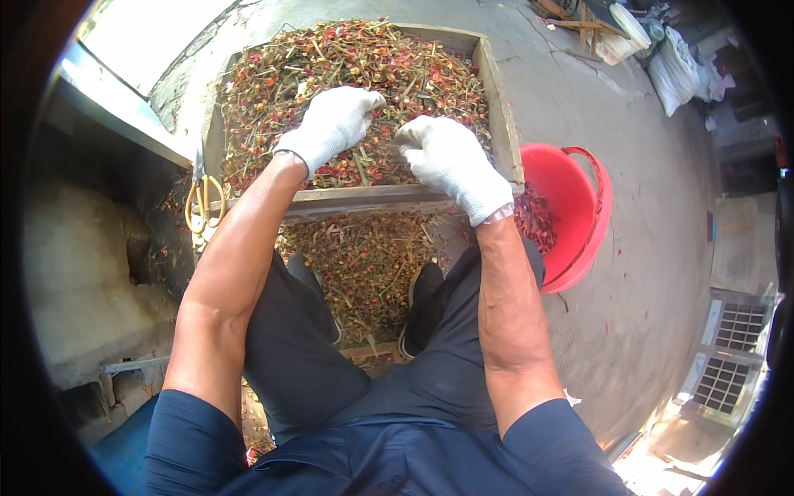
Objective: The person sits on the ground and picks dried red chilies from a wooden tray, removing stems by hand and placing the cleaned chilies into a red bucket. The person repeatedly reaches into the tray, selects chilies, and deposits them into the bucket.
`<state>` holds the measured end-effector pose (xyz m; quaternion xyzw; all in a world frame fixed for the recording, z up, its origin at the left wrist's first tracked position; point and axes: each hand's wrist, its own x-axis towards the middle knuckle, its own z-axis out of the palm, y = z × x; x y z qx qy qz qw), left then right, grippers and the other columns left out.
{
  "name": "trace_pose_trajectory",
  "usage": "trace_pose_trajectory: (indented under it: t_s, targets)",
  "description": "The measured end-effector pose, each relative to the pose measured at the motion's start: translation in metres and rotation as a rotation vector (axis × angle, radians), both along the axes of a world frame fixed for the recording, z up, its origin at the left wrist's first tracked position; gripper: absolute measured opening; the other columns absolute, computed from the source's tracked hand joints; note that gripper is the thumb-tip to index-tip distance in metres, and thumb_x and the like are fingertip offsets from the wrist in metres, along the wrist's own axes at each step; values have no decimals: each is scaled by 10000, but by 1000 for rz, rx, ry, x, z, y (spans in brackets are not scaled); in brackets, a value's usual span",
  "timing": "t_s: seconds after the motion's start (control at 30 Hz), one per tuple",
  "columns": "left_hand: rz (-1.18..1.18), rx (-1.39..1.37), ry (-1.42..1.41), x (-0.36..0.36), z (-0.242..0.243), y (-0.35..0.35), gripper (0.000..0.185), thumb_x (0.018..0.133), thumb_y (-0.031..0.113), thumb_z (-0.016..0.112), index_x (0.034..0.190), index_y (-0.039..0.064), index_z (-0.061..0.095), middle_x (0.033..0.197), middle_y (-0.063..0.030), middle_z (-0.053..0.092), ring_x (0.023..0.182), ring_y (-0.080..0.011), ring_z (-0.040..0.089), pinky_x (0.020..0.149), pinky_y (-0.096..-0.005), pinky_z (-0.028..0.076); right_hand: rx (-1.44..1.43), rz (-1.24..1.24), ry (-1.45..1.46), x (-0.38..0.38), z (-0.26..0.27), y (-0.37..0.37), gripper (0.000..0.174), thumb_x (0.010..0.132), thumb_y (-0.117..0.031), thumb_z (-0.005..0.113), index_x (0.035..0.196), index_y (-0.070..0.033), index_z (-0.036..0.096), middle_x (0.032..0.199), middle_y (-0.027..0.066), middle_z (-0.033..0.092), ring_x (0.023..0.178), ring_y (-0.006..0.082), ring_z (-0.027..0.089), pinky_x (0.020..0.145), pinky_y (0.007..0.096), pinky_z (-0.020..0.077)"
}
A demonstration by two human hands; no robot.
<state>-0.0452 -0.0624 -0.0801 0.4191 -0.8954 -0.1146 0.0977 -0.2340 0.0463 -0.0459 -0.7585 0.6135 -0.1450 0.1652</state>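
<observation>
A shallow wooden tray (pixel 397 195) in front of me holds a heap of dried plant stalks and red and yellow bits (pixel 366 56). Over its middle is my left hand (pixel 335 124), in a white knit glove, its thumb and fingers bent together. My right hand (pixel 443 155), gloved the same way, hovers to its right near the tray's front edge with curled fingers. The two hands are slightly apart. Whether either one pinches a small piece is hidden by the fingers. Scissors with yellow handles (pixel 205 201) hang at the tray's left front corner, points up.
A red plastic bucket (pixel 567 186) with dark red pieces (pixel 535 220) stands right of the tray. More plant scraps (pixel 372 266) cover the ground between my shoes. White sacks (pixel 676 71) and a white bucket (pixel 620 40) are at the far right. Metal grilles (pixel 732 353) lie lower right.
</observation>
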Motion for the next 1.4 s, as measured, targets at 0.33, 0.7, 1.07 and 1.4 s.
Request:
trace_pose_trajectory:
  t_s: [0.33, 0.7, 1.07, 1.4]
  targets:
    - [55, -13, -101, -8, -7, -9, 228, 915, 164, 669, 1105, 144, 793, 1041, -126, 783, 970, -324, 753, 897, -433, 592, -12, -38, -19, -5, 2, -2, 295, 924, -251, 645, 1142, -107, 781, 1095, 155, 760, 1040, 358, 720, 945, 467, 559]
    - [209, 525, 817, 19, 33, 6, 205, 957, 113, 740, 1148, 51, 782, 1016, -35, 788, 863, -99, 710, 766, -267, 584, -55, -147, -164, 6, 15, -6, 318, 941, -324, 670, 1101, -73, 781, 1040, 171, 772, 989, 355, 739, 888, 452, 574]
    - [189, 458, 924, 22, 53, 38, 231, 978, 153, 745, 1176, 35, 761, 1007, -57, 793, 839, -97, 722, 715, -246, 582, -171, -189, -549, 30, 27, -3, 355, 904, -375, 784, 969, -27, 788, 846, 163, 771, 779, 283, 770, 715, 382, 583]
    - [145, 458, 945, 24, 60, 47, 261, 978, 180, 763, 1171, 6, 741, 995, -53, 771, 822, -81, 711, 652, -236, 553, -455, -159, -558, 38, 15, -6, 128, 932, -165, 722, 948, -52, 779, 833, 156, 739, 738, 322, 734, 671, 399, 567]
